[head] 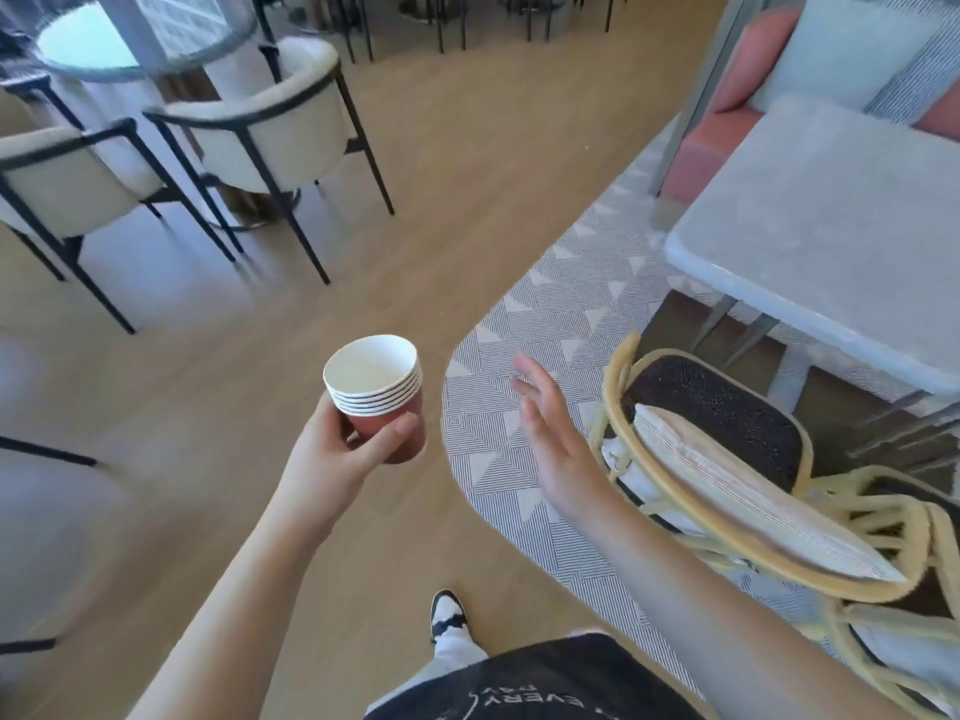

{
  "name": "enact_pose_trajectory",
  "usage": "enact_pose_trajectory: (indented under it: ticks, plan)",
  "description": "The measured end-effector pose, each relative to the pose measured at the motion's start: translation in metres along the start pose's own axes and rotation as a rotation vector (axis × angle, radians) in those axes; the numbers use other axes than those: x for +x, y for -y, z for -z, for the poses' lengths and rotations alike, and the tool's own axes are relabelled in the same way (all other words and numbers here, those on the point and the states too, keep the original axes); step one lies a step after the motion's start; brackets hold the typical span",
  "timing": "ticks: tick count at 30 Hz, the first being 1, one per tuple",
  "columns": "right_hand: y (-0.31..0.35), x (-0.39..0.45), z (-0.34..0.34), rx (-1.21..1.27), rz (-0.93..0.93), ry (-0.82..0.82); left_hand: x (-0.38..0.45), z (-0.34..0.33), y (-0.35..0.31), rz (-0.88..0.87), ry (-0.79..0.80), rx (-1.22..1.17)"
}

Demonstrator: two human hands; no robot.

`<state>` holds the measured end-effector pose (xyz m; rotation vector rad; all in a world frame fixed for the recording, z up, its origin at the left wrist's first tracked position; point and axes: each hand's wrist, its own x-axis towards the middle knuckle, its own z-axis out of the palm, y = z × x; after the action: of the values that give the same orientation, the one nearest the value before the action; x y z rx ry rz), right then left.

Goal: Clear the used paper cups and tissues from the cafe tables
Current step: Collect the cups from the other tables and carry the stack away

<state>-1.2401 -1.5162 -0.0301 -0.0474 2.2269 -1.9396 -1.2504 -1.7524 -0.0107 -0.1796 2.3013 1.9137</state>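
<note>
My left hand (332, 454) grips a stack of several nested red paper cups (376, 394) with white rims, held upright over the wooden floor at the centre of the view. The top cup looks empty inside. My right hand (550, 439) hangs in the air to the right of the cups, fingers straight and relaxed, holding nothing. It is above the patterned grey floor, just left of a yellow rattan chair. No tissues are visible.
A grey square table (831, 241) stands at the right with a yellow rattan chair (727, 459) pushed beside it. Two cream armchairs (270, 127) and a round glass table (124, 39) are at the upper left. A pink sofa (727, 122) sits behind the grey table.
</note>
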Motion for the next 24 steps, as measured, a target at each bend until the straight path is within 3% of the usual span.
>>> enact_pose_trajectory:
  ticks: [13, 24]
  plan:
    - [0.024, 0.185, 0.018, 0.05, 0.006, -0.151, 0.214, 0.013, -0.05, -0.074, 0.223, 0.085]
    - [0.03, 0.379, 0.095, 0.038, -0.027, -0.191, 0.426, -0.031, -0.098, -0.083, 0.183, 0.081]
